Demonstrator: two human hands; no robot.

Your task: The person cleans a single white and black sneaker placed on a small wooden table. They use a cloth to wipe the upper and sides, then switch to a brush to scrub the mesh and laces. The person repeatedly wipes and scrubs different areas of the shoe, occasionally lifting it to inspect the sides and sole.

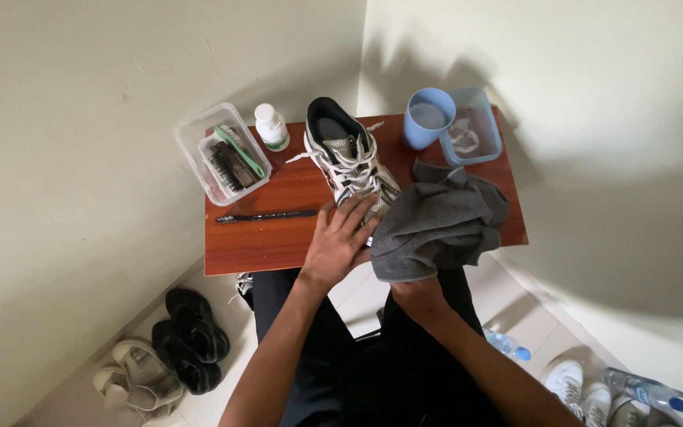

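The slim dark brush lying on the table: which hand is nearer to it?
Left. The left hand rests on the toe of the sneaker, just right of the slim dark brush. The right hand, mostly under the grey cloth, is farther right.

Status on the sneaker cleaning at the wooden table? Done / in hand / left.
Done: supplies are laid out, a blue cup, a clear tub of brushes and a white bottle.
In hand: the left hand steadies the white and black laced sneaker at its toe, while the right hand holds a grey cloth against it.
Left: the long dark brush lies untouched; I cannot tell how clean the sneaker is.
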